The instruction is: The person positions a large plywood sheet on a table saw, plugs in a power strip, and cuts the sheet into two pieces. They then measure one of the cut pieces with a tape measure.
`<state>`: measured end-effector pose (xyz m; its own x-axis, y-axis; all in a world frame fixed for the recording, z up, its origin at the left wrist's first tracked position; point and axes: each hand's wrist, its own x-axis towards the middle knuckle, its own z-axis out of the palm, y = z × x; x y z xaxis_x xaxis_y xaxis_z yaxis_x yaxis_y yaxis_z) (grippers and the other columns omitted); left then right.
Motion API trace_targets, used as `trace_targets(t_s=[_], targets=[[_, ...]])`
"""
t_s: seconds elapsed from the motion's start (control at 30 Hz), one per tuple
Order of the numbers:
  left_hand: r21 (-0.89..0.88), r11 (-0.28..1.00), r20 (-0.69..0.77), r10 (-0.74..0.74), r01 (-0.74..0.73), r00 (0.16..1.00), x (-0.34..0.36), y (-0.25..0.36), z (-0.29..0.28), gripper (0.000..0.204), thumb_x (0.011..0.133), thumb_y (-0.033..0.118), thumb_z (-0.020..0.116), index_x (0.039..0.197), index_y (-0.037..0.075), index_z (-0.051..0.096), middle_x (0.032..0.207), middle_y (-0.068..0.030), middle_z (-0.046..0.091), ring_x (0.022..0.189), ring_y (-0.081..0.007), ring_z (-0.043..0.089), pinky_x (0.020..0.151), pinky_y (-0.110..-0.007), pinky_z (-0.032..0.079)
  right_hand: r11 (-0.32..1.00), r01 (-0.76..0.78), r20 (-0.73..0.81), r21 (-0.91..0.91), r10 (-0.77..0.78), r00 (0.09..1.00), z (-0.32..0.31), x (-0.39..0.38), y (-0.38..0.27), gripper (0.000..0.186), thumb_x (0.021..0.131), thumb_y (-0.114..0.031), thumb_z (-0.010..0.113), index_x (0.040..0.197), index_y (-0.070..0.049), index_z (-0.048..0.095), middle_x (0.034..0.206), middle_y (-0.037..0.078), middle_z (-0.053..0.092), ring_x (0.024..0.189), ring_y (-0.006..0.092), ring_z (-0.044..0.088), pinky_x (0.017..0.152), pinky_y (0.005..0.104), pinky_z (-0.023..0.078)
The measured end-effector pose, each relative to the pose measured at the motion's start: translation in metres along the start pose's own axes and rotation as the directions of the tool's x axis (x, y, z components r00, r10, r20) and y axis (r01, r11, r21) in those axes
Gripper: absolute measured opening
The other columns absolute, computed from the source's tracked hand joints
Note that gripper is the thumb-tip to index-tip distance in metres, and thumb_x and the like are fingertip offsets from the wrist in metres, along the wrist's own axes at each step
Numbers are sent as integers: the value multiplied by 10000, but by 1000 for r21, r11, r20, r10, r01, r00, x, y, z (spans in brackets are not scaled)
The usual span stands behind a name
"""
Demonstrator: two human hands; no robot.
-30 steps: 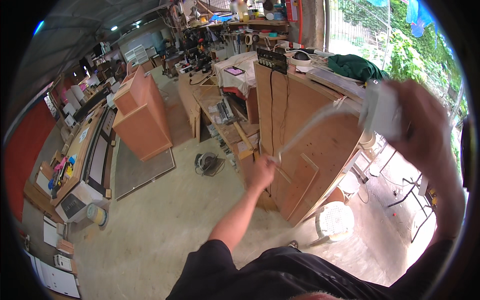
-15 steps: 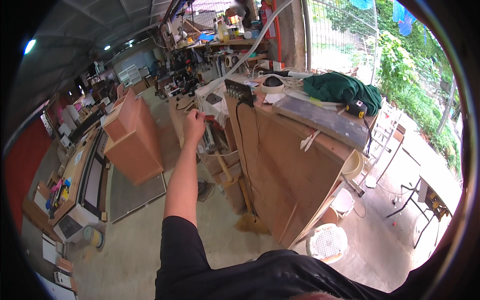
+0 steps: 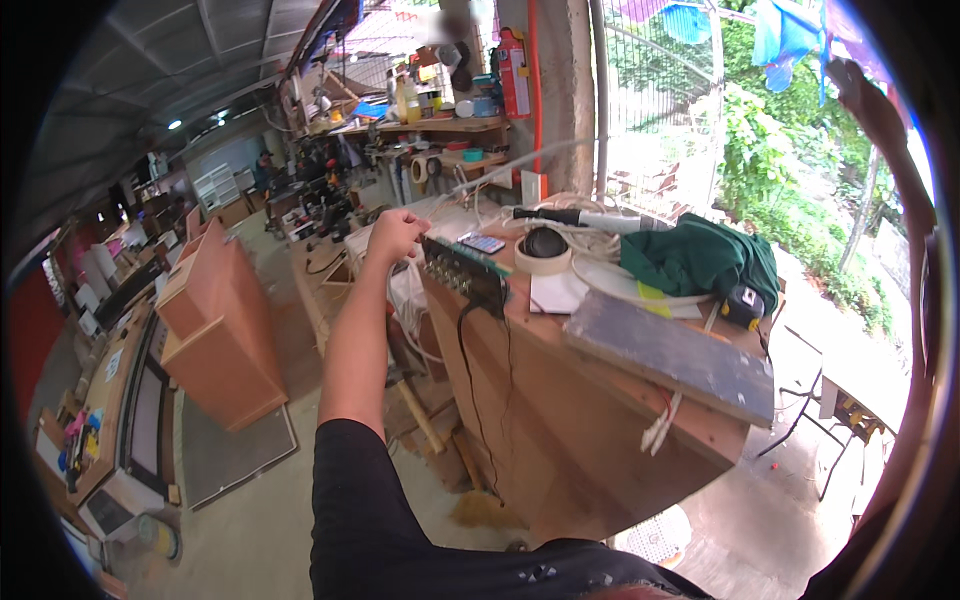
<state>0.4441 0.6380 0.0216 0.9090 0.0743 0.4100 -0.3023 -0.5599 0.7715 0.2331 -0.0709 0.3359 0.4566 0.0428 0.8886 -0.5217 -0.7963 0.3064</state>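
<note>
My left arm reaches forward. My left hand (image 3: 397, 237) is closed in a pinch on a thin, whitish cord (image 3: 520, 172), which is blurred and runs up to the right. Just right of that hand, a black device (image 3: 465, 275) with a row of round fittings stands at the corner of a wooden cabinet (image 3: 590, 420), its dark cable hanging down the side. My right hand (image 3: 852, 88) is raised at the far right, dark against the light; its fingers cannot be made out.
On the cabinet top lie a tape roll (image 3: 543, 258), a grey board (image 3: 670, 355), a green cloth (image 3: 700, 255) and a tape measure (image 3: 743, 307). Another wooden cabinet (image 3: 225, 330) stands left. A broom (image 3: 485, 508) leans below; a white stool (image 3: 655, 535) stands near the front.
My view has shifted closer to the cabinet top. The cord has swung lower and is blurred. My left hand is beside the black device, and my right hand has come into view, raised.
</note>
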Motion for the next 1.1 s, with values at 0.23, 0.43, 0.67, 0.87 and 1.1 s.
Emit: trace_targets(t_s=[0.23, 0.43, 0.67, 0.87, 1.1], targets=[[408, 900, 96, 127, -155, 987, 91, 19, 46, 304, 822, 289, 726, 694, 29, 632, 593, -58, 656, 466, -154, 587, 471, -311, 454, 972, -105, 230, 208, 56, 972, 88, -49, -37, 601, 816, -184, 704, 1344, -67, 443, 1028, 238, 674, 952, 363, 667, 825, 470, 513], [352, 931, 163, 36, -93, 986, 136, 15, 73, 309, 803, 339, 726, 717, 48, 670, 642, -100, 683, 622, -193, 669, 637, -361, 506, 980, -192, 406, 47, 157, 900, 88, -74, -109, 494, 794, -202, 713, 1204, -34, 494, 1019, 238, 668, 996, 379, 647, 856, 471, 513], [-206, 976, 279, -13, 73, 960, 161, 0, 81, 127, 852, 145, 696, 858, 66, 597, 685, -51, 644, 572, -118, 592, 418, -280, 407, 985, -165, 512, 44, 119, 851, 94, -81, -160, 543, 788, -232, 728, 1227, -28, 482, 1014, 204, 668, 982, 359, 655, 845, 454, 528], [-233, 972, 278, 67, -1, 958, 171, -16, 111, 115, 861, 61, 653, 873, 62, 538, 709, -65, 635, 563, -125, 586, 417, -272, 435, 982, -175, 508, 74, 114, 854, 87, -72, -206, 540, 768, -246, 756, 1176, 5, 507, 1007, 225, 675, 952, 358, 666, 845, 453, 527], [-130, 987, 515, -15, 96, 857, 173, -54, 153, 101, 864, 69, 646, 930, 22, 586, 755, -84, 669, 564, -120, 598, 435, -278, 460, 993, -119, 601, -12, 102, 792, 88, -70, -211, 543, 736, -251, 789, 1163, -27, 539, 1005, 194, 680, 965, 339, 664, 845, 444, 528]])
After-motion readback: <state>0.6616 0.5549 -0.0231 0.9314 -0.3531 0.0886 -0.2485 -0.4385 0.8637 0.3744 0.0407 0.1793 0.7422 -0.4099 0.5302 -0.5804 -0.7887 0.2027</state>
